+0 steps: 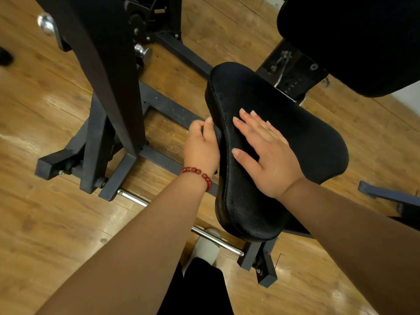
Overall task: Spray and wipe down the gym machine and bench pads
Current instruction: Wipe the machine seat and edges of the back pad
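Floor: wood-plank floor (pixel 56 223), warm honey-brown, the boards running diagonally across the view, with the seams between planks plainly visible. Grain: pronounced, with darker knots (pixel 28 223) scattered over the lower left boards. Finish: glossy, with pale glare patches (pixel 54 101) at the left and more towards the lower right corner. Surface marks: a scatter of fine pale specks (pixel 169 130) on the boards near the centre. Wall (pixel 408 97): a small pale grey-white section at the right edge, meeting the floor along a slanting line. Left edge: one dark object (pixel 5 56) on the floor, blurred, its kind not discernible. Lighting: indoor, soft and even, shadows faint.
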